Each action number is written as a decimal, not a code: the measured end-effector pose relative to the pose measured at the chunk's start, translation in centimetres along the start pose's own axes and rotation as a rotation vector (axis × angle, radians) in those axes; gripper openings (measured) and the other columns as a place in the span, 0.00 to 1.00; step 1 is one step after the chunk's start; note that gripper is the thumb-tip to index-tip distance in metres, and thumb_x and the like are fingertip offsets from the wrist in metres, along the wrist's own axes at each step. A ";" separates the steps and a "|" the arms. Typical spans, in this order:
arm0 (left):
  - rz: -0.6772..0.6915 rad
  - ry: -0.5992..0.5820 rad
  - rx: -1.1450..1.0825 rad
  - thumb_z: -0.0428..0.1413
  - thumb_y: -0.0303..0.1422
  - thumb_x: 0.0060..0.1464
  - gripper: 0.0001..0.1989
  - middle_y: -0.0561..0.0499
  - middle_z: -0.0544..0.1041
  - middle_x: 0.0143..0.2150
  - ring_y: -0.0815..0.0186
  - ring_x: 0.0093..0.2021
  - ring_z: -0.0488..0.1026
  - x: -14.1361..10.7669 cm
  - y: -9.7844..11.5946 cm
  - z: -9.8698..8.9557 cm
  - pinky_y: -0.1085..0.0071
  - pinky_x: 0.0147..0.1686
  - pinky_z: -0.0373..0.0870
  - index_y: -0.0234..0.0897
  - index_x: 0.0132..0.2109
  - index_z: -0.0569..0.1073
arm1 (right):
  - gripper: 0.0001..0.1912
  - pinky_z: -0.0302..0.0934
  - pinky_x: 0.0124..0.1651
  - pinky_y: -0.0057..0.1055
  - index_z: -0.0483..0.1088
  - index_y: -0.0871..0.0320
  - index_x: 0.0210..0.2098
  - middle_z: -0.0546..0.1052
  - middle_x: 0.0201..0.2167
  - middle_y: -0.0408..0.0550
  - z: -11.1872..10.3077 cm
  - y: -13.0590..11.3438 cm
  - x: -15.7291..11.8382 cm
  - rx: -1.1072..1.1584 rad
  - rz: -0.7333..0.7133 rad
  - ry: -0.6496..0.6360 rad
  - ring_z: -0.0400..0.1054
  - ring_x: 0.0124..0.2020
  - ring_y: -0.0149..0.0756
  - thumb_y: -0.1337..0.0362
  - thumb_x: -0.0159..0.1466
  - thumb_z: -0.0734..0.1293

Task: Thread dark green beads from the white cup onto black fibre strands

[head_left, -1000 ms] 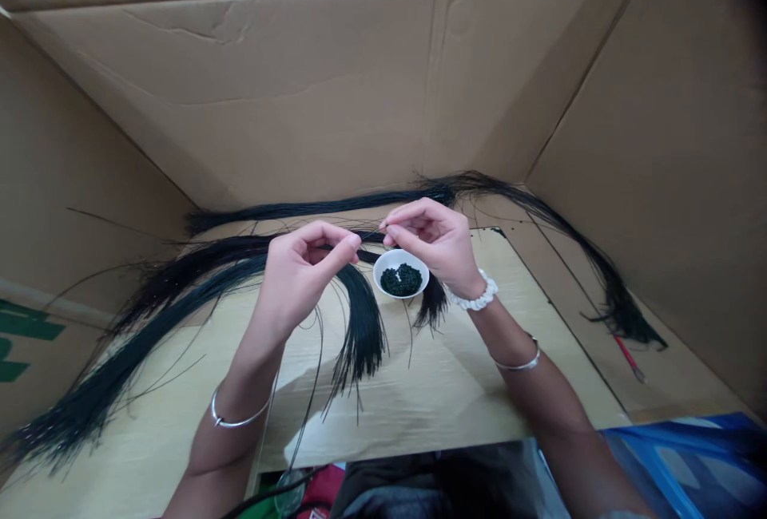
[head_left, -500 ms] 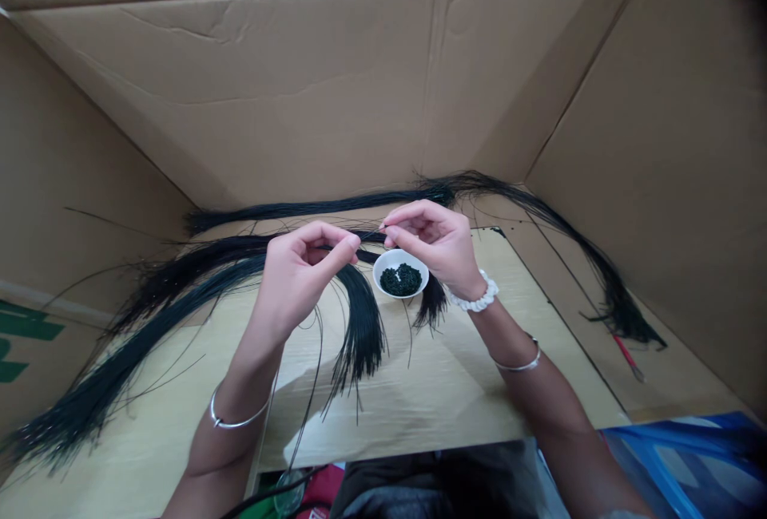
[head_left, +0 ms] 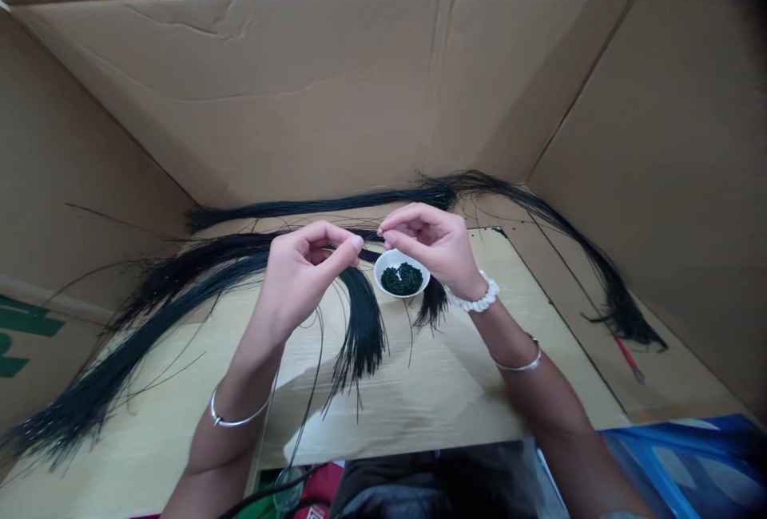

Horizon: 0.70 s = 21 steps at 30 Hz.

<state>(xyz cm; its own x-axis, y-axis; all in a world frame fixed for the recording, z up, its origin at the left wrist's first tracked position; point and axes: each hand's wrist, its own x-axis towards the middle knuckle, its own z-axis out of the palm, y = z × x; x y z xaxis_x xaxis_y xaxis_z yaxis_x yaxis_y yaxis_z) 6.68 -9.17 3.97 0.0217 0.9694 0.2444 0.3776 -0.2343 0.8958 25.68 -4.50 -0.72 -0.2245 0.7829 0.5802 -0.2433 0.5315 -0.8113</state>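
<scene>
My left hand point(head_left: 303, 271) is closed in a pinch, thumb against index finger, above the dark strands. A thin dark strand seems to run from its fingertips, though the fine end is hard to make out. Facing it, my right hand point(head_left: 435, 247) pinches something too small to name, with a narrow gap between the two hands. Just below the right fingertips sits a small white bowl point(head_left: 377, 272) holding dark green bits. A dark green strand bundle point(head_left: 364, 319) curves out from beneath my left hand, and a shorter black bundle end point(head_left: 432, 303) shows below the bowl.
Long dark bundles point(head_left: 180, 263) spread to the left. Another bundle point(head_left: 311, 206) lies along the back cardboard wall point(head_left: 300, 104), and one point(head_left: 575, 231) bends down the right side. A red-handled tool point(head_left: 626, 356) lies at the right, near blue patterned material point(head_left: 689, 463).
The hands have drawn slightly closer together at the fingertips, and my right hand sits a little lower and further left. Both remain pinched. The view has shifted very slightly.
</scene>
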 end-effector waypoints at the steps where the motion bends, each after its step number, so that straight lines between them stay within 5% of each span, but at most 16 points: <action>1: 0.000 -0.003 0.001 0.63 0.32 0.56 0.05 0.53 0.80 0.29 0.74 0.24 0.70 0.0 0.0 0.0 0.78 0.21 0.61 0.35 0.33 0.78 | 0.06 0.74 0.39 0.28 0.79 0.57 0.38 0.81 0.35 0.44 0.0 0.0 0.0 0.004 0.009 0.000 0.77 0.32 0.28 0.64 0.61 0.75; 21: -0.008 -0.031 0.003 0.63 0.33 0.55 0.06 0.50 0.81 0.31 0.70 0.25 0.73 -0.1 0.2 0.1 0.77 0.21 0.64 0.36 0.32 0.78 | 0.07 0.74 0.40 0.29 0.79 0.56 0.39 0.81 0.37 0.44 0.3 0.0 -0.2 -0.002 0.023 -0.045 0.75 0.33 0.29 0.63 0.61 0.74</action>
<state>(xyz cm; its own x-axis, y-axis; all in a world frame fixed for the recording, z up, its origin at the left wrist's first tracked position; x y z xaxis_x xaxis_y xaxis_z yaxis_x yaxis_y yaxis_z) 6.85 -9.29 4.09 0.0477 0.9730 0.2258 0.3808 -0.2267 0.8964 25.46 -4.72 -0.78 -0.2720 0.7795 0.5643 -0.2360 0.5145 -0.8244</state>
